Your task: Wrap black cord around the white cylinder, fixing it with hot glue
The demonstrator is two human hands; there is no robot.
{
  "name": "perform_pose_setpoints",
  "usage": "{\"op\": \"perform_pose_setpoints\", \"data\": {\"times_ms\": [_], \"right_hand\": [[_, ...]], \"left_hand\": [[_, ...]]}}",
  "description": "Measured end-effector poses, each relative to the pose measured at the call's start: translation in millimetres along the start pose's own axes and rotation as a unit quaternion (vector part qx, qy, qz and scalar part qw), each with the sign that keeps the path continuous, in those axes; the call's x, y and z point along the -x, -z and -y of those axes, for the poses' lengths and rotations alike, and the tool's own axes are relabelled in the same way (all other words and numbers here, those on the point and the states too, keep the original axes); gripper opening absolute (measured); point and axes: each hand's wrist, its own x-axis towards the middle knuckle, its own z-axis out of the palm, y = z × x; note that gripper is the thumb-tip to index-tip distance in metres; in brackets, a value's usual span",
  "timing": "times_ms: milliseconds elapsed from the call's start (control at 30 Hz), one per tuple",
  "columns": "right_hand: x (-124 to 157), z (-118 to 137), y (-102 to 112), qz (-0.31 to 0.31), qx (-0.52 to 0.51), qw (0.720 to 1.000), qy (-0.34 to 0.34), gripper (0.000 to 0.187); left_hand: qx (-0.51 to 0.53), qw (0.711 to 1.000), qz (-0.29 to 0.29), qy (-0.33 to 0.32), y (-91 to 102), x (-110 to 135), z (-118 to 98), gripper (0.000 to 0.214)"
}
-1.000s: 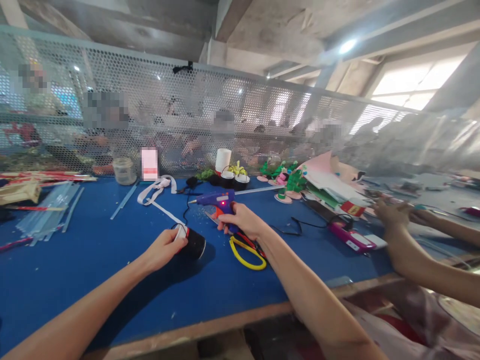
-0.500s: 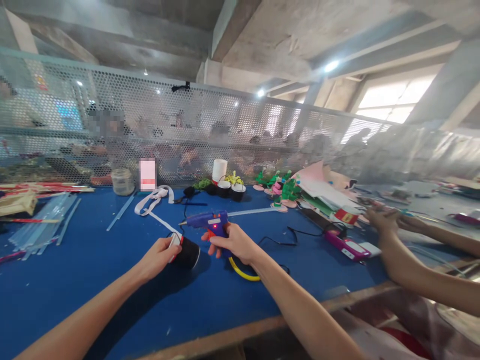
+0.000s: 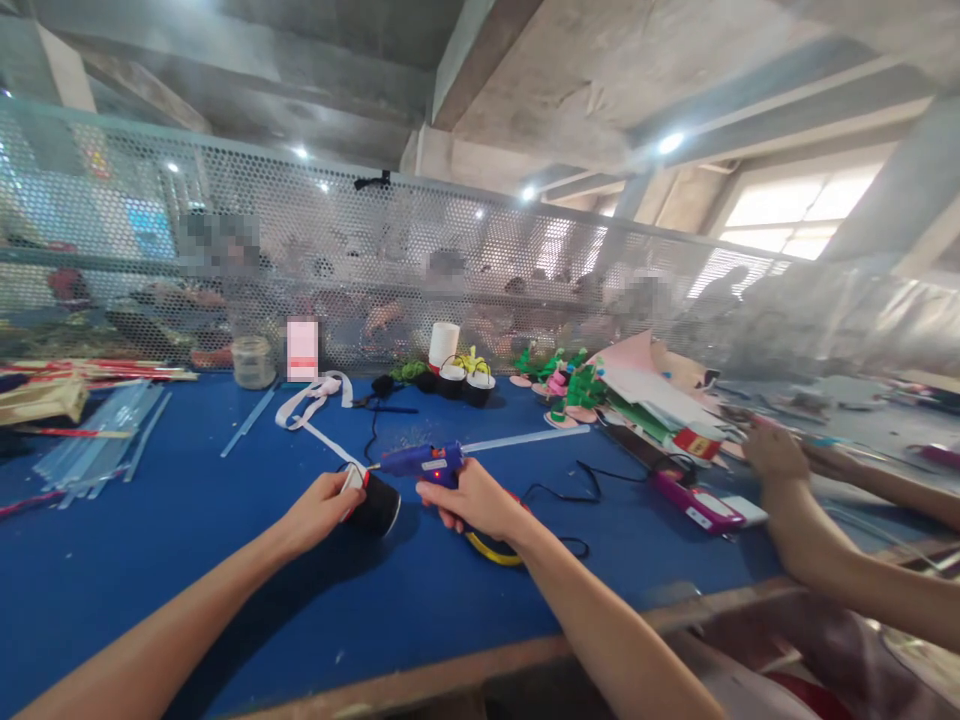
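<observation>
Blue glue gun (image 3: 424, 463) nearer black cup (image 3: 377, 505)

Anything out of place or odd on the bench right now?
Slightly: yellow scissors lie under the right hand holding the glue gun, beside a loose black cord. Clear glue sticks lie scattered at left. The left hand grips a black cup.

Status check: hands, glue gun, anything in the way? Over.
Left hand grips black cup. Right hand holds blue glue gun, nozzle near cup's rim. Yellow-handled scissors under right wrist.
</observation>
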Motion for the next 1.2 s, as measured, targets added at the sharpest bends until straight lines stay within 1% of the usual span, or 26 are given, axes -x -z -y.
{"op": "perform_pose_setpoints", "data": {"times_ms": [233, 467, 633, 767, 867, 1033, 1200], "right_hand": [[6, 0, 2, -0.003, 0.071, 0.997, -0.018, 0.026], [9, 1, 4, -0.008, 0.106, 0.994, -0.010, 0.027], [12, 2, 3, 0.002, 0.100, 0.995, -0.011, 0.025], [13, 4, 4, -0.012, 0.116, 0.993, -0.014, 0.023], [13, 5, 3, -0.002, 0.119, 0.993, -0.019, 0.023], [14, 3, 2, -0.020, 0.115, 0.993, -0.015, 0.021], [15, 4, 1, -0.009, 0.118, 0.993, -0.008, 0.019]], "left_hand": [[-0.010, 1.000, 0.012, -0.008, -0.9, -1, 2, 0.018], [-0.007, 1.000, 0.027, -0.013, -1.3, -2, 4, 0.016], [-0.007, 1.000, 0.021, -0.003, -1.2, -2, 3, 0.015], [-0.010, 1.000, 0.023, -0.001, -1.1, -2, 2, 0.015], [-0.017, 1.000, 0.024, 0.000, -0.9, -2, 2, 0.015], [-0.016, 1.000, 0.021, -0.005, -0.7, -3, 5, 0.015], [-0.023, 0.999, 0.028, -0.014, -0.2, -3, 6, 0.016]]}}
